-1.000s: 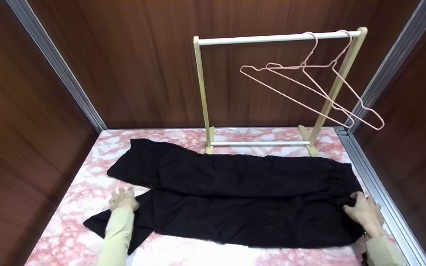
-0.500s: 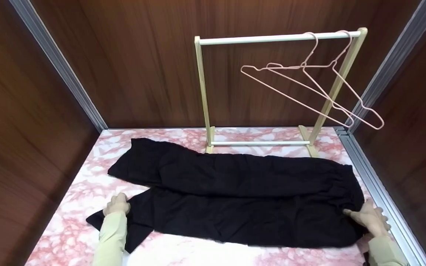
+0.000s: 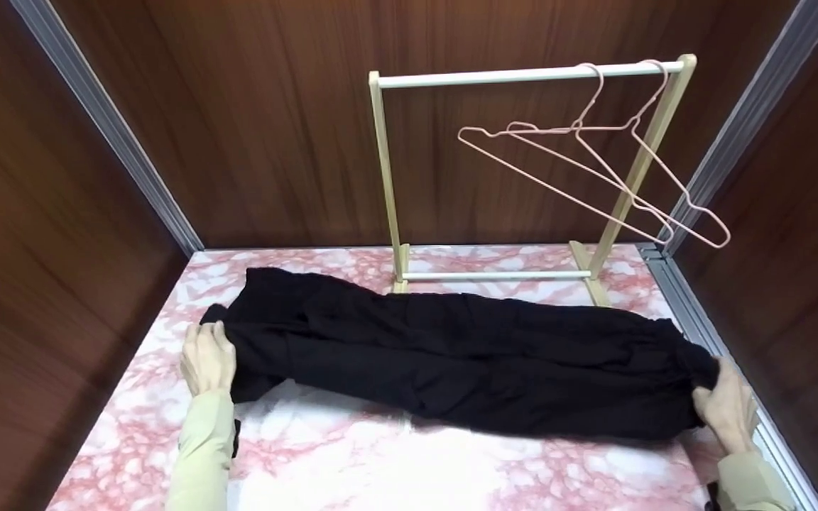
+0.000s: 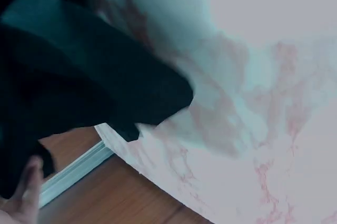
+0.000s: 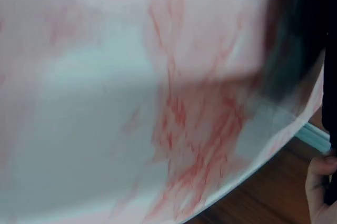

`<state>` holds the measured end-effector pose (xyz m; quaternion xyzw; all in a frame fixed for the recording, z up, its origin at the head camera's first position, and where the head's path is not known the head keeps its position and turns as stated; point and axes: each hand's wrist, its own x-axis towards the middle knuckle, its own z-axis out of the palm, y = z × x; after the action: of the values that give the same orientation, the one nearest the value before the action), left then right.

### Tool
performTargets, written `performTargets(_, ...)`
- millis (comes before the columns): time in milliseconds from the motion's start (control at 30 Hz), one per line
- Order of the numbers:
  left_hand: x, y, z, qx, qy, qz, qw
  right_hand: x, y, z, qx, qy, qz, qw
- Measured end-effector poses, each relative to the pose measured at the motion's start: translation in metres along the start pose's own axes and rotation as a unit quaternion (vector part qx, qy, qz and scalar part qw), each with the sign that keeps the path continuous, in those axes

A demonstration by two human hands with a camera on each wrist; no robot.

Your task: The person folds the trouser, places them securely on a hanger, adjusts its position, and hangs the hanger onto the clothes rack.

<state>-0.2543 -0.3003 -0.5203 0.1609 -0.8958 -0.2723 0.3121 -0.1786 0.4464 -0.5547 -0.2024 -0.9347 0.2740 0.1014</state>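
With your left grip point(image 3: 209, 357) and right grip point(image 3: 728, 408) closed on opposite ends of the black trousers point(image 3: 480, 358), partly raised off the worktop point(image 3: 352, 461) before the clothes rack point(image 3: 386, 177), you should probably move both together, the near edge taut.

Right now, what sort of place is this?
Likely a small booth for handling clothes: wood-grain walls on three sides, a garment rack on the marbled tabletop, and a black garment.

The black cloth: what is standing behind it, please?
Behind the black cloth stands a rack bearing two pink hangers. Whether the rack's feet continue behind the cloth cannot be seen.
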Motion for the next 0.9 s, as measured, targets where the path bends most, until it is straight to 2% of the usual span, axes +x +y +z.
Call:
performTargets(67, 0.002, 0.000, -0.001, -0.010, 0.018, 0.004, 0.9998, 0.000, 0.000, 0.000, 0.004, 0.012, -0.005, 0.9999)
performTargets(133, 0.003, -0.001, -0.002, 0.001, 0.016, 0.005, 0.9999, 0.000, 0.001, 0.000, 0.004, 0.007, 0.001, 1.0000)
performTargets(300, 0.003, -0.006, -0.006, 0.050, -0.031, -0.029, 0.9978, 0.002, 0.002, 0.000, -0.001, -0.020, 0.045, 0.9988)
performTargets(400, 0.003, -0.008, -0.008, 0.030, -0.063, -0.053, 0.9962, 0.004, 0.001, 0.000, 0.004, -0.030, 0.062, 0.9976)
performTargets(467, 0.004, -0.009, -0.009, 0.002, -0.079, -0.045, 0.9958, 0.006, 0.000, 0.000, 0.009, -0.036, 0.068, 0.9970)
performTargets(533, 0.004, -0.011, -0.008, -0.025, -0.082, -0.024, 0.9960, 0.007, -0.001, -0.001, 0.012, -0.044, 0.072, 0.9964)
performTargets(600, 0.006, -0.011, -0.007, -0.055, -0.062, 0.007, 0.9965, 0.007, -0.001, -0.001, 0.014, -0.046, 0.071, 0.9963)
performTargets(667, 0.008, -0.008, -0.005, -0.095, -0.021, 0.039, 0.9945, 0.008, -0.001, -0.001, 0.018, -0.044, 0.070, 0.9964)
performTargets(700, 0.009, -0.007, -0.004, -0.121, 0.005, 0.056, 0.9911, 0.007, -0.001, -0.001, 0.021, -0.040, 0.070, 0.9965)
performTargets(767, 0.010, -0.003, -0.002, -0.174, 0.060, 0.083, 0.9794, 0.007, 0.001, 0.000, 0.026, -0.032, 0.070, 0.9967)
performTargets(833, 0.010, -0.002, 0.000, -0.210, 0.096, 0.096, 0.9682, 0.006, 0.003, 0.000, 0.030, -0.028, 0.072, 0.9966)
performTargets(867, 0.008, -0.004, 0.000, -0.212, 0.106, 0.093, 0.9671, 0.006, 0.004, 0.000, 0.031, -0.029, 0.074, 0.9964)
performTargets(900, 0.004, -0.007, 0.001, -0.205, 0.102, 0.085, 0.9697, 0.005, 0.005, 0.000, 0.030, -0.033, 0.076, 0.9961)
